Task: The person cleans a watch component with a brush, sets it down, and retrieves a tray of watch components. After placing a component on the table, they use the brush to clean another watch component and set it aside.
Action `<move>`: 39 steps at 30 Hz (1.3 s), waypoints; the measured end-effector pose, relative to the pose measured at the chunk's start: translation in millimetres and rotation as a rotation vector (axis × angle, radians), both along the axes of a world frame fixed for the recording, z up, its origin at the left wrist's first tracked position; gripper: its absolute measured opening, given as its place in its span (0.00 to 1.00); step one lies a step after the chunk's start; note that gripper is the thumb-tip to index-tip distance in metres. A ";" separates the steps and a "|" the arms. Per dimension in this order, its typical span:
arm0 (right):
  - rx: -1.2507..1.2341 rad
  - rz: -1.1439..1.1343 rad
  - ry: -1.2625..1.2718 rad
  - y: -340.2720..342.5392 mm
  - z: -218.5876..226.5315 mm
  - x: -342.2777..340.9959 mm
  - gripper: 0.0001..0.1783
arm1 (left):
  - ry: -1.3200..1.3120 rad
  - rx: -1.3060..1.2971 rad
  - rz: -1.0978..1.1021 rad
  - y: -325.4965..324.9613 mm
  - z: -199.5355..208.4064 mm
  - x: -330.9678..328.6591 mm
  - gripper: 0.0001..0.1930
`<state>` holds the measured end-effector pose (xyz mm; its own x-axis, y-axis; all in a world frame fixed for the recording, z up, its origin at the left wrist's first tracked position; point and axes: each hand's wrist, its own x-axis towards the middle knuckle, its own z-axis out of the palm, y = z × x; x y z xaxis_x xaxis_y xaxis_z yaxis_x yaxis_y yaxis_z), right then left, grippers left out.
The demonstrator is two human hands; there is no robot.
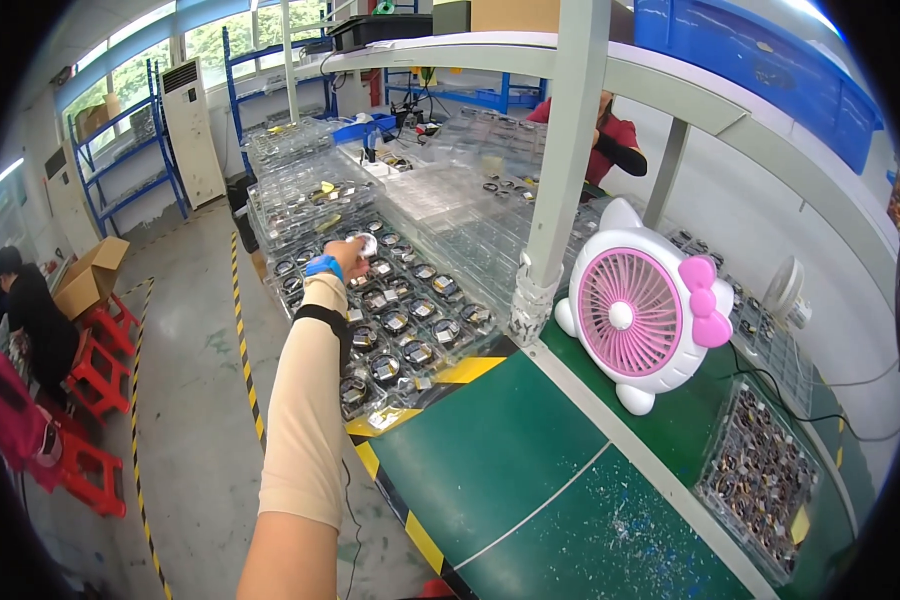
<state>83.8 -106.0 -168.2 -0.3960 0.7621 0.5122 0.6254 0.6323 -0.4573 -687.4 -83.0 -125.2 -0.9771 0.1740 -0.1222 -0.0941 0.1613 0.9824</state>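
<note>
My left hand (348, 257) reaches forward over a clear plastic tray (375, 408) filled with rows of small round black parts with coiled wires (395, 320). Its fingers are closed on a small white round piece (368, 244), whose exact kind I cannot make out. A blue band circles the wrist, and a beige sleeve covers most of the forearm. Just beyond the hand rise stacked clear trays (295, 205) holding similar parts. My right hand is out of view.
A pink and white fan (630, 315) stands right of a grey post (570, 150) on the green bench (500, 460). A tray of small parts (760, 470) lies at the right. Red stools (100, 375) stand on the left floor. One person (40, 310) is at the left, another (615, 145) behind the post.
</note>
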 end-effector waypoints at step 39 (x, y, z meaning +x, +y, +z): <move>-0.488 -0.240 -0.287 69.0 -7.1 -42.8 0.16 | 0.366 -1.008 0.050 149.0 -62.7 -110.3 0.30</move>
